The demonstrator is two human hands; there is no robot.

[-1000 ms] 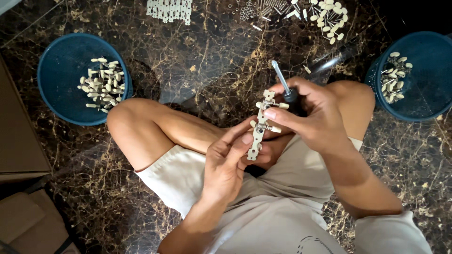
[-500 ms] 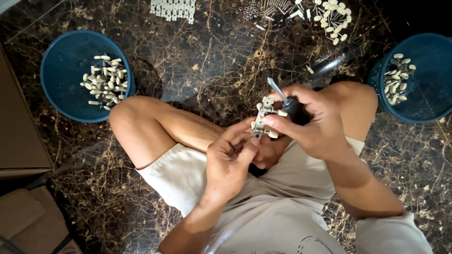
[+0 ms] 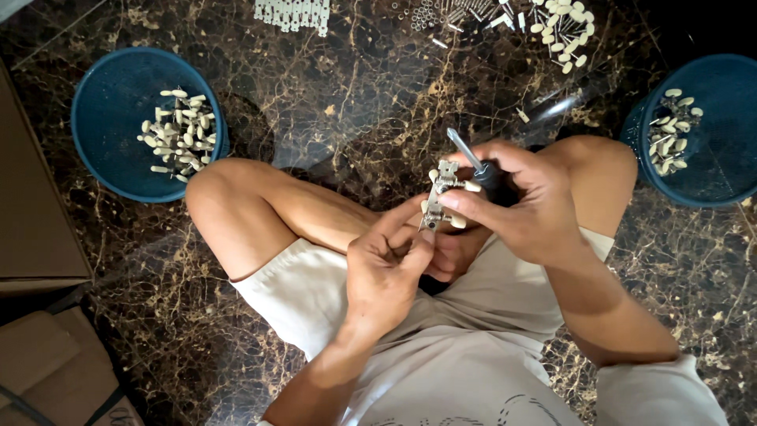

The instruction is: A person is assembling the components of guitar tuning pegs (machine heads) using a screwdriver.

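— What has the left hand [image 3: 386,268] got?
— It pinches the lower end of a small metal strip [image 3: 438,197] with cream knobs, above the lap.
— And the right hand [image 3: 516,197]?
— Closed around a black-handled screwdriver [image 3: 473,164], fingertips on the strip. Blue baskets [image 3: 102,158] of cream knobs sit on the marble floor [image 3: 355,102].

Home floor workshop, dark marble floor [image 3: 355,118], blue baskets [image 3: 118,118] of small cream parts either side of the hands, cardboard boxes [image 3: 31,229] far left

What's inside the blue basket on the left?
The blue basket holds a loose heap of small cream pegs; whatever lies beneath the heap is covered.
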